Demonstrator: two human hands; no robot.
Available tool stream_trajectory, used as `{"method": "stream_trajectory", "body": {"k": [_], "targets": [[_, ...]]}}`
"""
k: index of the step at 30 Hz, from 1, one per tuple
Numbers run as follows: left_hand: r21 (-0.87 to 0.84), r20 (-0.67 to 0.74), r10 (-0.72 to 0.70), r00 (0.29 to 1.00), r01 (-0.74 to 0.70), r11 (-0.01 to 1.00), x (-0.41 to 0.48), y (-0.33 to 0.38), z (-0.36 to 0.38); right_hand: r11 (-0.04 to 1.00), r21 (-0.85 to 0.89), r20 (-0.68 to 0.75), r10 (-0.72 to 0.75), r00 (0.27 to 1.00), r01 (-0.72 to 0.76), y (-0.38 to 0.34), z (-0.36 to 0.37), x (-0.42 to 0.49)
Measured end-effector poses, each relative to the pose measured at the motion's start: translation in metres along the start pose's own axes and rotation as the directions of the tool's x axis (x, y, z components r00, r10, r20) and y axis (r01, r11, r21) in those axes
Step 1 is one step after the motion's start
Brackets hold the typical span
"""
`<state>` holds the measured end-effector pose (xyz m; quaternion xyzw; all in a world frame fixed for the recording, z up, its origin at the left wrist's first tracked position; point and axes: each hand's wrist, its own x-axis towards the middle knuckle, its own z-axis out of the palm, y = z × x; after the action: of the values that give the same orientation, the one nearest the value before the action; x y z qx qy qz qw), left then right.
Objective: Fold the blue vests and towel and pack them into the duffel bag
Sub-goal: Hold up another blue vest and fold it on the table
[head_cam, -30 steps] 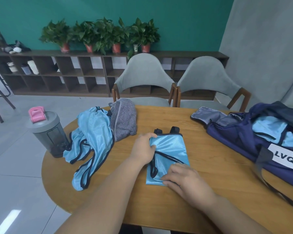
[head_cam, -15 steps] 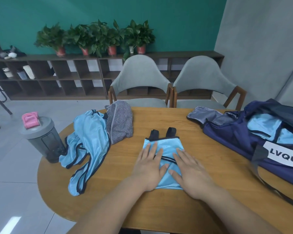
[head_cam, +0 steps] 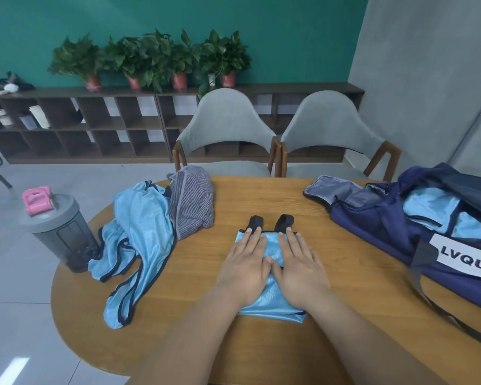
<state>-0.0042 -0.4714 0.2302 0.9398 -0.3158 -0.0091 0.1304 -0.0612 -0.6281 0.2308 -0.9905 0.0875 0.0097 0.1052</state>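
A: What are the hands doing?

B: Both lie flat, palms down, fingers spread and gripping nothing. The left hand and right hand sit side by side, thumbs touching, pressing on the folded vest.

A: And where is that vest?

B: In the middle of the wooden table, near the front edge. Its two black straps stick out just past the fingertips.

A: Anything left to fold?

B: An unfolded vest lies crumpled at the left of the table, one end hanging towards the edge. The grey striped towel is bunched up right beside it, touching.

A: The bag?

B: The navy duffel bag sits open on the right, with blue fabric showing inside. A grey bottle with a pink cap stands at the far left, against the loose vest.
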Motion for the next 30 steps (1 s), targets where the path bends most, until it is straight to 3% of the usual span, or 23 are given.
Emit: {"method": "stream_trajectory", "body": {"k": [6,8,12,14,16,19,22,30], "targets": [[0.074,0.084,-0.061,0.995,0.055,0.996,0.008,0.004,-0.004,0.994,-0.049,0.053,-0.090,0.995,0.093,0.015,-0.012,0.021],[0.034,0.034,-0.045,0.998,0.044,0.998,0.007,0.002,-0.005,0.990,-0.039,0.045,-0.136,0.990,0.138,0.022,-0.017,0.017],[-0.244,-0.250,0.034,0.968,-0.097,0.965,-0.020,-0.009,-0.011,0.969,0.071,-0.026,-0.237,0.971,0.238,0.041,-0.028,-0.019],[-0.331,-0.240,0.110,0.964,-0.188,0.925,-0.041,-0.016,-0.016,0.946,0.116,-0.018,-0.302,0.953,0.302,0.050,-0.030,-0.040],[-0.311,-0.222,0.215,0.951,-0.278,0.909,-0.061,-0.022,-0.017,0.930,0.114,-0.017,-0.350,0.937,0.349,0.058,-0.024,-0.058],[-0.212,-0.267,0.342,0.901,-0.401,0.891,-0.077,-0.025,-0.015,0.923,0.136,-0.133,-0.342,0.930,0.359,0.062,-0.017,-0.071],[-0.222,-0.297,0.368,0.881,-0.439,0.871,-0.081,-0.025,-0.014,0.902,0.135,-0.291,-0.360,0.886,0.411,0.057,-0.016,-0.074],[-0.251,-0.291,0.308,0.906,-0.383,0.889,-0.086,-0.031,-0.007,0.899,0.205,-0.351,-0.303,0.886,0.388,0.060,-0.012,-0.085]]}}
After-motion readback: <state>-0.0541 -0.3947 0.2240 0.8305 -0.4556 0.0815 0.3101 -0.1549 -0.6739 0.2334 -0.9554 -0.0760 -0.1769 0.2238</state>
